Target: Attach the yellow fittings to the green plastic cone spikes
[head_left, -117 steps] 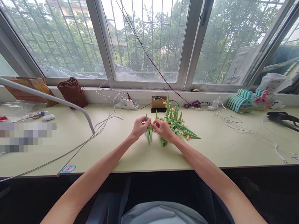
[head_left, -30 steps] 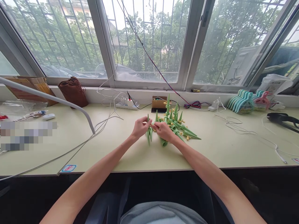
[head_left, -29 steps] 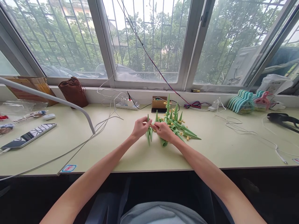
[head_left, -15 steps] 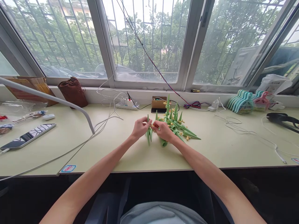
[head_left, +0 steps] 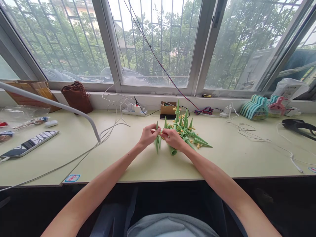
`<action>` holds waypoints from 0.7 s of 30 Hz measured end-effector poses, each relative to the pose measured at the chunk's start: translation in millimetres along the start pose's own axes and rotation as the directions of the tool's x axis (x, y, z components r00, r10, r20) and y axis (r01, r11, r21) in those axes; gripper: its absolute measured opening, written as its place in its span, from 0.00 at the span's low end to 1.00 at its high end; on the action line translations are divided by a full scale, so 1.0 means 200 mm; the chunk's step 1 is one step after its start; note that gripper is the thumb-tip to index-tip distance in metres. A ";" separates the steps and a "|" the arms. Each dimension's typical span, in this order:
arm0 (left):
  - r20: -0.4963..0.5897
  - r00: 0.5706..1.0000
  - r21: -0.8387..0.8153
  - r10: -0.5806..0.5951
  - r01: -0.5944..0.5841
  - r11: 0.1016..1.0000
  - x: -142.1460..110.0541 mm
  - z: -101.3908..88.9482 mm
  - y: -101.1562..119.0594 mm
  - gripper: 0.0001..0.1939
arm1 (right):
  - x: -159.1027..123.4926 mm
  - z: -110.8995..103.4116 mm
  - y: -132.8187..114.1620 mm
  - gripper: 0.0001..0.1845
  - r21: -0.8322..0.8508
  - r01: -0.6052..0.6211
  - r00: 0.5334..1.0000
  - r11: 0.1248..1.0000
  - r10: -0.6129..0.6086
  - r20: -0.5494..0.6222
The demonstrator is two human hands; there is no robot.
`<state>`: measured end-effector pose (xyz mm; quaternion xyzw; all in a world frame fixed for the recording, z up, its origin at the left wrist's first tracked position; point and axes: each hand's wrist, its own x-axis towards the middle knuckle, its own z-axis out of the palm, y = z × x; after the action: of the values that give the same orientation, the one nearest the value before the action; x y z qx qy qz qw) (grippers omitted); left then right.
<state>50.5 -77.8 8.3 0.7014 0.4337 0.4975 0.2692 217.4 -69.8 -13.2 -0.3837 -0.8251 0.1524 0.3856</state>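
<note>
My left hand (head_left: 148, 135) is closed on a green plastic watering spike (head_left: 157, 144), whose pointed parts show above and below the fingers. Right beside it, the fingertips of my right hand (head_left: 172, 137) pinch a small yellow valve (head_left: 161, 132) at the spike's side; the fingers partly cover it. To the right, and partly behind my right hand, is a pile of similar green spikes (head_left: 187, 130) with yellow valves, some upright and others lying down. A round hollow green end (head_left: 173, 152) sticks out below my right hand.
A small cardboard box (head_left: 169, 108) and a power strip (head_left: 134, 112) stand at the back. White cables (head_left: 108, 130) and a phone (head_left: 31, 144) lie to the left, under a curved grey bar (head_left: 84, 115). Hangers (head_left: 254, 108) and a black strap-like object (head_left: 300, 126) are at the right.
Both hands stay in nearly the same place. The held spike has tilted very slightly, and the right fingertips have shifted a little around the yellow valve.
</note>
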 end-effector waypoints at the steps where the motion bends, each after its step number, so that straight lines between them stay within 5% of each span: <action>1: 0.001 1.000 0.002 0.004 -0.004 1.000 0.00 0.00 0.00 0.15 | 0.00 0.00 0.00 0.17 -0.004 0.000 1.000 1.000 0.000 0.003; 21: -0.002 1.000 -0.031 -0.016 0.016 0.999 -0.01 0.00 0.02 0.17 | 0.00 -0.01 -0.02 0.22 -0.065 0.008 1.000 0.998 -0.008 0.001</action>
<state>51.4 -80.7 11.2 0.6930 0.4317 0.5031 0.2835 216.8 -72.4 -10.7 -0.3928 -0.8313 0.1243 0.3732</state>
